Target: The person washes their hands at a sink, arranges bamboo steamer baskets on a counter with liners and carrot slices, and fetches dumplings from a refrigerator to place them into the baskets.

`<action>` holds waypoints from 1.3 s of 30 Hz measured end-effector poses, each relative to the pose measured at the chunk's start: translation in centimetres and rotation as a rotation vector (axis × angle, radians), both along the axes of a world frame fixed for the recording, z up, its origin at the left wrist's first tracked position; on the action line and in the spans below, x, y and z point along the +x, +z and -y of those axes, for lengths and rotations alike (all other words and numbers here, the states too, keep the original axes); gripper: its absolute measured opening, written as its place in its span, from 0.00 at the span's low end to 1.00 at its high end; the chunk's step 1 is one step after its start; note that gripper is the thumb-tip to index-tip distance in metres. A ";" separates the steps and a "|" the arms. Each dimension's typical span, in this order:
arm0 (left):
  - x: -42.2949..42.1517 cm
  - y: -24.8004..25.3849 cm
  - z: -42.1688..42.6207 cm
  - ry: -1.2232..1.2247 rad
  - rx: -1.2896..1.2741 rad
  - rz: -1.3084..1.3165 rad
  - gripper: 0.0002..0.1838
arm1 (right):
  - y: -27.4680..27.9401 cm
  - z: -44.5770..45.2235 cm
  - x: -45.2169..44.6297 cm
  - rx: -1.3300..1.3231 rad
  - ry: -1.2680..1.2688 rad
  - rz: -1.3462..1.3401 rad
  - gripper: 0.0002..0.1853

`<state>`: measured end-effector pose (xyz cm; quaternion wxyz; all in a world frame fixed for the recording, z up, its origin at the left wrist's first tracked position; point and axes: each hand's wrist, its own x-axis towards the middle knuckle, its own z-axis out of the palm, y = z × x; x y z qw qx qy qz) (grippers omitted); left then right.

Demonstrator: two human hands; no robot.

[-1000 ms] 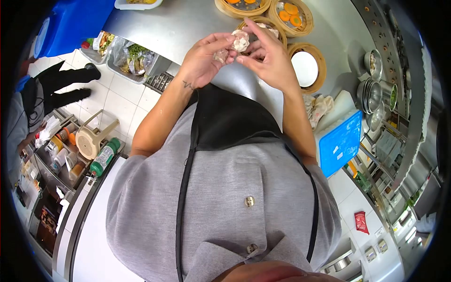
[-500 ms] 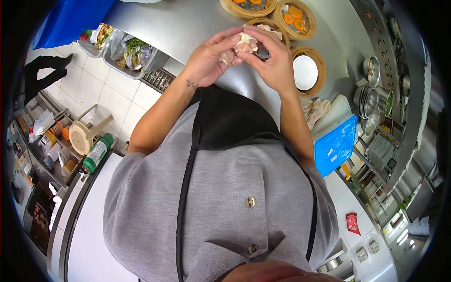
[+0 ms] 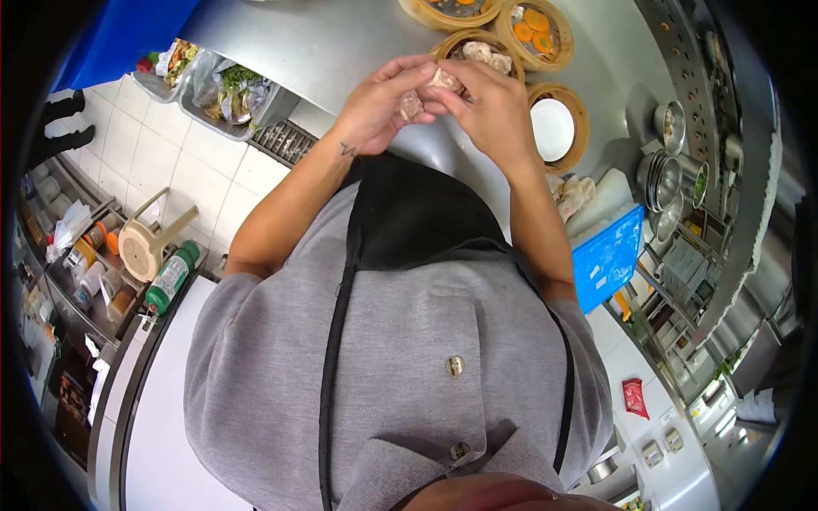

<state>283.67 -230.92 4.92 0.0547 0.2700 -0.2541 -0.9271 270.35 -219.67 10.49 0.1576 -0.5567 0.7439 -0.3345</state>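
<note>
Both hands meet over the near edge of the steel counter, in front of the bamboo steamers. Between the fingertips is a pale pink lump that looks like raw meat. My right hand is closed on it from the right, with thumb and fingers bent around it. My left hand cradles a second, smaller pink piece on its fingers, its thumb against the first lump. Just beyond the right hand, a bamboo steamer holds several similar pale lumps.
Another steamer contains carrot slices. A white round dish sits in a bamboo steamer at right. Metal bowls, a crumpled cloth and a blue lid lie farther right. Bins of vegetable scraps stand left of the counter.
My right fingers have closed in around the lump, which now shows less. More of the steamer's contents is visible behind them. A person's dark legs at far left have shifted.
</note>
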 end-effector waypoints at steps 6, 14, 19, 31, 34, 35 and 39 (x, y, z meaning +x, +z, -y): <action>-0.1 -0.6 0.1 -0.026 -0.158 0.002 0.20 | 1.0 -0.1 -0.4 -0.035 0.115 0.066 0.19; -0.2 0.1 0.0 -0.264 -0.346 0.067 0.21 | -0.6 -2.0 -2.8 0.126 0.002 -0.064 0.17; 0.4 -0.4 1.3 -0.159 -0.450 0.168 0.24 | -3.2 -1.5 -3.7 0.181 -0.060 -0.251 0.17; 1.6 -0.7 2.4 -0.036 -0.423 0.213 0.25 | -3.7 -2.1 -4.1 0.106 -0.086 -0.140 0.17; 1.6 -1.2 2.4 -0.040 -0.415 0.228 0.25 | -4.3 -2.7 -4.7 0.068 -0.112 -0.119 0.14; 1.4 -1.1 2.3 -0.051 -0.417 0.225 0.25 | -4.9 -2.9 -4.8 0.068 -0.124 -0.119 0.14; 1.0 -0.6 2.2 -0.045 -0.432 0.250 0.24 | -6.9 -3.1 -4.2 -0.028 -0.122 -0.164 0.11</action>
